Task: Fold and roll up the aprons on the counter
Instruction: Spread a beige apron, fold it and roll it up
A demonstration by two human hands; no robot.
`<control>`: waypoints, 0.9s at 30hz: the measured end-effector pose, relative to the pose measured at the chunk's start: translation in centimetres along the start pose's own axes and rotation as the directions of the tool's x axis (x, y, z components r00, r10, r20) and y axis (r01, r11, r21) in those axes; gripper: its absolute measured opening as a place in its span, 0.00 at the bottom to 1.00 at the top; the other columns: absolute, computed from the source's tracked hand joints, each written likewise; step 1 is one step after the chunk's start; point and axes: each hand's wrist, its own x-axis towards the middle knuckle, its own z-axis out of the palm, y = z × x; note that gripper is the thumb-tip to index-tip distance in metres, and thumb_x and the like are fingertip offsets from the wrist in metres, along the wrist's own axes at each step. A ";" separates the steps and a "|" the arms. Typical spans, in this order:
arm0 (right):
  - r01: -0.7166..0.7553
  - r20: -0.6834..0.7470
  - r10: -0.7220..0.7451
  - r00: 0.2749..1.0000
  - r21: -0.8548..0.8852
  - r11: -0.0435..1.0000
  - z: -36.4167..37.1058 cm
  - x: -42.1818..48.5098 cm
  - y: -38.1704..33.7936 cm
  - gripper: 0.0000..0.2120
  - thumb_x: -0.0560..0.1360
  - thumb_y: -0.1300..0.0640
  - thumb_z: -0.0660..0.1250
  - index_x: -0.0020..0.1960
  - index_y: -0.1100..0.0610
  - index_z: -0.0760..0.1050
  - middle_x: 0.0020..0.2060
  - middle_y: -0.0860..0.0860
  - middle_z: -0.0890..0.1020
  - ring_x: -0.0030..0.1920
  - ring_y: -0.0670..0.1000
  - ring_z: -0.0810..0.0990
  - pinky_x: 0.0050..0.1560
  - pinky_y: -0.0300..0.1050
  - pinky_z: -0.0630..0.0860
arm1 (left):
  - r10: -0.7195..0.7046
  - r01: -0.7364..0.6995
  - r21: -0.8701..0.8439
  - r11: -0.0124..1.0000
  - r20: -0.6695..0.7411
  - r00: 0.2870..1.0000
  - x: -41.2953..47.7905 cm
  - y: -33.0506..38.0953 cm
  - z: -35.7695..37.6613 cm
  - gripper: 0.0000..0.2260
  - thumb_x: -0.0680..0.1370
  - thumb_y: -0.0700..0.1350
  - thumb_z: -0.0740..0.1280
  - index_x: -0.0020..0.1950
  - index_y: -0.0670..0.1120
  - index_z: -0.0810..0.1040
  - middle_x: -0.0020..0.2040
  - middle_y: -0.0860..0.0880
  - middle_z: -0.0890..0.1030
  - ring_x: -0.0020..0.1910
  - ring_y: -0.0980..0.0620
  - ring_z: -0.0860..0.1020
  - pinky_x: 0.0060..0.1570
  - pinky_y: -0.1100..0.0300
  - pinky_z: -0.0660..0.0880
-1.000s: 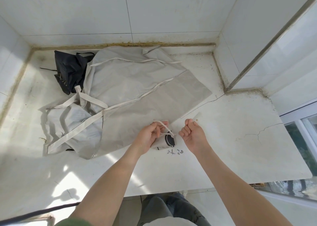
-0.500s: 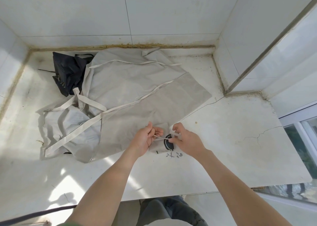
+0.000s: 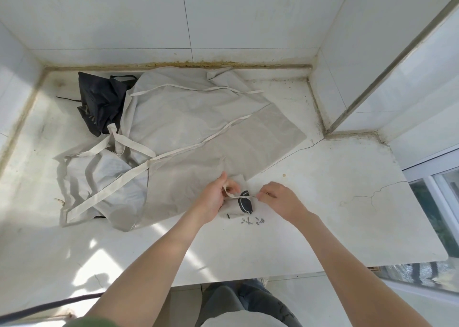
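Your left hand (image 3: 213, 200) and right hand (image 3: 280, 200) are each pinching the tie (image 3: 242, 196) stretched across the little rolled apron (image 3: 236, 208) near the front of the counter (image 3: 323, 215), so I'd say that one's nearly done, with the grey aprons (image 3: 198, 127) and the dark apron (image 3: 101, 100) behind it left to fold.

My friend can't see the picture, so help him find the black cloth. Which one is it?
Look at the white counter and follow it to its far left corner. There a crumpled black apron lies against the spread-out grey aprons. It is the only dark cloth; the others are pale grey.
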 end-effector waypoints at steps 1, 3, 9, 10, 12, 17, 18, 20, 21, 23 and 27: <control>0.002 -0.002 -0.002 1.000 0.053 0.999 0.0 0.0 -0.3 0.07 0.77 0.56 0.64 0.42 0.55 0.76 0.38 0.48 0.73 0.38 0.42 0.71 0.40 0.36 0.65 | 0.006 -0.006 0.065 0.998 0.005 1.000 -0.2 0.1 0.4 0.30 0.84 0.50 0.48 0.28 0.48 0.80 0.31 0.53 0.75 0.33 0.56 0.69 0.38 0.63 0.65; 0.017 -0.022 -0.013 1.000 0.189 0.982 0.3 -0.2 -0.9 0.02 0.76 0.58 0.65 0.44 0.55 0.74 0.36 0.48 0.73 0.35 0.45 0.70 0.41 0.37 0.65 | 0.024 -0.025 0.181 0.983 0.009 1.000 -0.4 0.4 1.0 0.27 0.82 0.48 0.50 0.29 0.50 0.79 0.29 0.54 0.69 0.30 0.57 0.64 0.34 0.61 0.61; 0.065 0.058 -0.092 0.994 0.360 0.931 1.7 -0.2 -2.3 0.04 0.74 0.57 0.70 0.48 0.51 0.76 0.33 0.46 0.72 0.34 0.43 0.69 0.38 0.34 0.65 | 0.059 -0.058 0.207 0.977 0.001 0.998 -0.3 0.7 0.7 0.19 0.83 0.52 0.52 0.37 0.49 0.75 0.28 0.52 0.63 0.27 0.54 0.60 0.32 0.59 0.57; 0.046 0.065 -0.075 0.995 0.366 0.929 2.0 -0.2 -2.2 0.04 0.74 0.56 0.71 0.46 0.52 0.77 0.33 0.47 0.73 0.34 0.43 0.69 0.38 0.34 0.66 | 0.061 -0.059 0.180 0.982 -0.005 0.998 -0.3 0.6 0.8 0.17 0.84 0.51 0.53 0.41 0.49 0.75 0.28 0.53 0.65 0.27 0.55 0.61 0.31 0.59 0.58; 0.016 0.068 -0.046 0.997 0.393 0.919 2.6 -0.2 -2.0 0.04 0.73 0.57 0.72 0.46 0.55 0.78 0.33 0.48 0.73 0.33 0.44 0.70 0.38 0.37 0.66 | 0.075 -0.075 0.093 0.993 -0.001 0.997 -0.4 0.8 1.2 0.11 0.84 0.46 0.55 0.47 0.46 0.74 0.29 0.52 0.68 0.25 0.56 0.63 0.31 0.61 0.60; 0.041 -0.022 -0.036 0.999 0.439 0.898 3.1 -0.3 -1.7 0.07 0.76 0.60 0.68 0.43 0.63 0.74 0.31 0.51 0.70 0.34 0.47 0.68 0.38 0.41 0.65 | 0.120 -0.118 -0.040 0.992 0.029 0.992 -0.8 1.0 2.4 0.06 0.80 0.35 0.62 0.54 0.43 0.70 0.43 0.45 0.77 0.37 0.56 0.80 0.43 0.63 0.76; 0.038 -0.029 -0.029 0.999 0.427 0.903 3.1 -0.4 -1.7 0.08 0.76 0.61 0.67 0.42 0.65 0.72 0.30 0.50 0.68 0.32 0.47 0.66 0.36 0.39 0.63 | 0.139 -0.139 -0.043 0.989 -0.005 0.990 -0.7 0.8 2.4 0.12 0.79 0.32 0.63 0.59 0.45 0.68 0.50 0.45 0.78 0.45 0.55 0.81 0.50 0.62 0.76; 0.037 -0.025 -0.029 0.999 0.426 0.904 2.9 -0.6 -1.7 0.10 0.76 0.62 0.67 0.40 0.66 0.70 0.29 0.49 0.66 0.31 0.46 0.63 0.33 0.36 0.61 | 0.223 -0.223 0.005 0.975 -0.051 0.973 -0.7 0.7 2.1 0.24 0.77 0.27 0.61 0.65 0.49 0.60 0.62 0.46 0.73 0.62 0.54 0.76 0.59 0.62 0.73; 0.039 -0.014 -0.036 0.999 0.449 0.893 2.9 -0.6 -1.6 0.09 0.76 0.63 0.67 0.40 0.65 0.71 0.30 0.50 0.67 0.31 0.46 0.64 0.33 0.35 0.61 | 0.283 -0.280 0.071 0.957 -0.036 0.959 -0.7 0.7 1.9 0.27 0.76 0.25 0.58 0.66 0.50 0.57 0.66 0.45 0.69 0.67 0.53 0.71 0.62 0.63 0.70; 0.045 -0.005 -0.049 0.999 0.499 0.865 2.8 -0.7 -1.5 0.06 0.76 0.63 0.66 0.41 0.63 0.73 0.32 0.53 0.70 0.34 0.48 0.66 0.36 0.36 0.64 | 0.444 -0.436 0.400 0.806 0.080 0.893 -0.3 0.4 1.2 0.30 0.75 0.26 0.57 0.70 0.53 0.59 0.73 0.44 0.61 0.73 0.50 0.62 0.68 0.62 0.64; 0.022 0.014 -0.035 0.999 0.547 0.837 2.8 -0.5 -1.2 0.08 0.79 0.61 0.63 0.46 0.64 0.77 0.38 0.52 0.79 0.38 0.46 0.75 0.46 0.41 0.71 | 0.596 -0.531 0.842 0.096 0.379 0.708 0.1 -0.8 0.9 0.29 0.74 0.30 0.61 0.69 0.57 0.72 0.75 0.43 0.58 0.66 0.44 0.63 0.62 0.54 0.66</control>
